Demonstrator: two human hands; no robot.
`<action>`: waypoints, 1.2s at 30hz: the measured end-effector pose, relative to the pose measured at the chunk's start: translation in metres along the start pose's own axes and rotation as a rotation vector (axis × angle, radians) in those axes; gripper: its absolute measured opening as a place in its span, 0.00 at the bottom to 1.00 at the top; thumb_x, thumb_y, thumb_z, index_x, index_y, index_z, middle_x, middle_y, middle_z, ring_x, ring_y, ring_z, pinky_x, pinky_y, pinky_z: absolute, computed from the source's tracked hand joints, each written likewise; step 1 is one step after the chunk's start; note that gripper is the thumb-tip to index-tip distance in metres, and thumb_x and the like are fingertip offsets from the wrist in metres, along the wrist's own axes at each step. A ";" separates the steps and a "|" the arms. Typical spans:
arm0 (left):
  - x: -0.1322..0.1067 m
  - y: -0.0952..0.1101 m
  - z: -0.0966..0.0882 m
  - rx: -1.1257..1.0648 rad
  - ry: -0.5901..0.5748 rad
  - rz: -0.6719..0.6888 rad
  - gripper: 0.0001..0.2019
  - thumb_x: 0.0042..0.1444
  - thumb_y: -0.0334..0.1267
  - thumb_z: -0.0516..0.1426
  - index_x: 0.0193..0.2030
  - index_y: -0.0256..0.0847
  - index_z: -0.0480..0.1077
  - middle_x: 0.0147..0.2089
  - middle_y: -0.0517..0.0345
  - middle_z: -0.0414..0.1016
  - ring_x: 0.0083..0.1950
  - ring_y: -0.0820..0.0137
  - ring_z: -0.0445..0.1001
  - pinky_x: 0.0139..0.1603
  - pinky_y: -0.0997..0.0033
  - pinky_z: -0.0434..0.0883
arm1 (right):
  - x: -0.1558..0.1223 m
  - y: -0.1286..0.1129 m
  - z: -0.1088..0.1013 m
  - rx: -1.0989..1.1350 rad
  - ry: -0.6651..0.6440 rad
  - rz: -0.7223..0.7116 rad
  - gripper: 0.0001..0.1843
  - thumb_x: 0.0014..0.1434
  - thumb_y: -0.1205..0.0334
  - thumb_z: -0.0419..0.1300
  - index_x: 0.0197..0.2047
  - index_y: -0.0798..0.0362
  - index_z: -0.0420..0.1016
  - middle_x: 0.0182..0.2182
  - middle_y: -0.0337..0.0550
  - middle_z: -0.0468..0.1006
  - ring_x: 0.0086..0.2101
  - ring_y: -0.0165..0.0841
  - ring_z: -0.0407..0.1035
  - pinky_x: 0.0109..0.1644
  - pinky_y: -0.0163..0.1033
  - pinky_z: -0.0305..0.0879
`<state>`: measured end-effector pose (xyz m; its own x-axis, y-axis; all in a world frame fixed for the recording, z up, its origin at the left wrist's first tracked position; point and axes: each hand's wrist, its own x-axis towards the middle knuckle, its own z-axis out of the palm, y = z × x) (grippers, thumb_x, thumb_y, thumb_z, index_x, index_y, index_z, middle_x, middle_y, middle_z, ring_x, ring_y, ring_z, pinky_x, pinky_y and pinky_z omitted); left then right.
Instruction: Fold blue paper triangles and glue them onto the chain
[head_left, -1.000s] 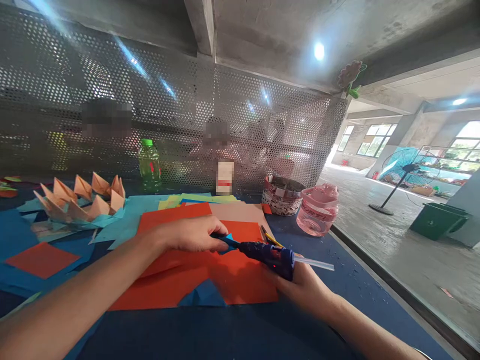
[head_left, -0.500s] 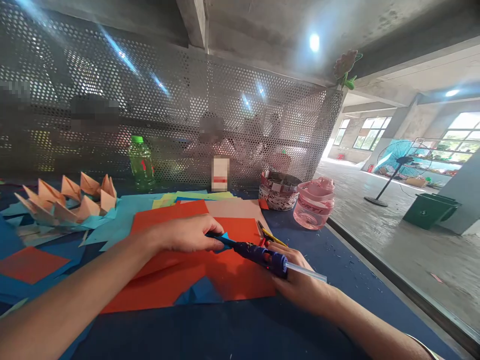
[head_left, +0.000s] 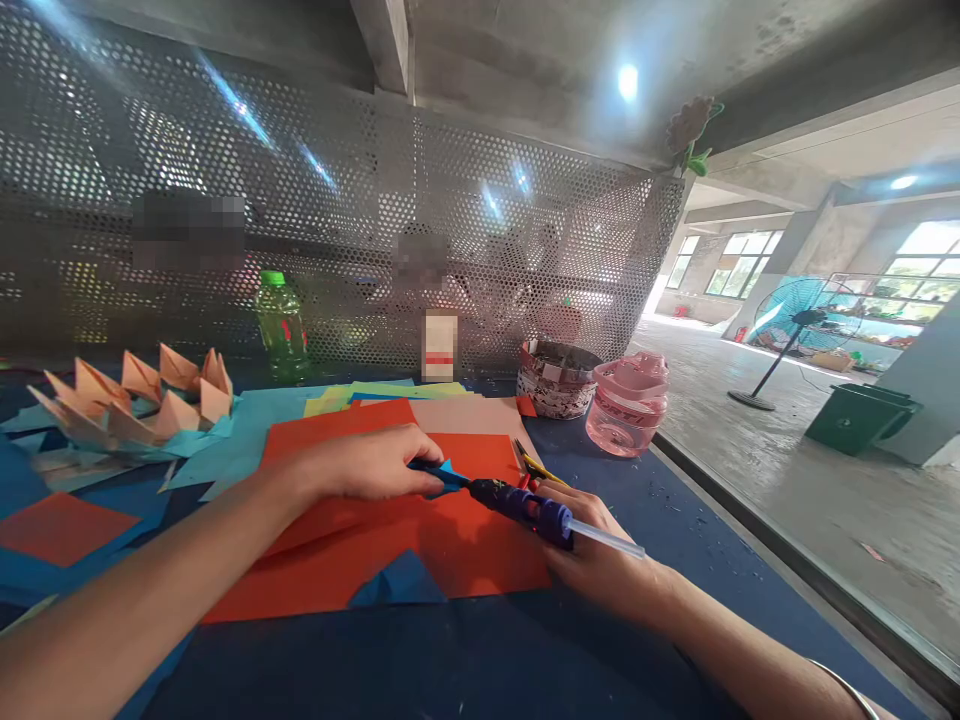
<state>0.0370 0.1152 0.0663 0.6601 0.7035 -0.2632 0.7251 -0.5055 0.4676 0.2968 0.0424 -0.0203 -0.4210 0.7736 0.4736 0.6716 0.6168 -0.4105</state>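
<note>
Right hand (head_left: 600,565) shifted slightly leftward, closed round glue gun (head_left: 525,503); nozzle meets blue paper piece (head_left: 448,470), pinched by left hand (head_left: 367,463), over red sheets (head_left: 465,550) on table.

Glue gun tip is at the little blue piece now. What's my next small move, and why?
Probably squeeze a small dab: the nozzle of the glue gun sits at the blue paper piece, pinned by the left hand over the orange sheet; the right hand grips the gun.
</note>
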 end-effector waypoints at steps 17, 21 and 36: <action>-0.003 -0.001 -0.005 0.010 0.021 0.016 0.12 0.56 0.45 0.53 0.29 0.39 0.69 0.27 0.60 0.64 0.27 0.72 0.57 0.28 0.71 0.52 | 0.005 -0.007 -0.009 0.053 -0.014 0.040 0.02 0.59 0.67 0.57 0.33 0.52 0.69 0.30 0.41 0.75 0.31 0.32 0.68 0.34 0.35 0.64; -0.002 -0.004 -0.006 0.024 0.032 0.043 0.12 0.56 0.45 0.53 0.29 0.40 0.68 0.26 0.60 0.64 0.26 0.72 0.56 0.27 0.70 0.52 | 0.005 -0.006 -0.009 0.057 -0.002 0.053 0.03 0.58 0.66 0.58 0.32 0.52 0.70 0.29 0.41 0.74 0.30 0.33 0.69 0.33 0.35 0.64; -0.008 0.001 -0.013 0.027 0.060 -0.010 0.14 0.56 0.49 0.54 0.29 0.41 0.69 0.25 0.63 0.61 0.25 0.73 0.55 0.26 0.71 0.50 | 0.007 -0.005 -0.015 0.032 0.074 0.114 0.11 0.59 0.63 0.60 0.27 0.52 0.62 0.26 0.37 0.68 0.24 0.27 0.62 0.28 0.33 0.57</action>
<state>0.0298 0.1152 0.0795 0.6407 0.7366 -0.2166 0.7371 -0.5110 0.4422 0.2997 0.0424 -0.0033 -0.2964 0.8270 0.4777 0.6920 0.5307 -0.4894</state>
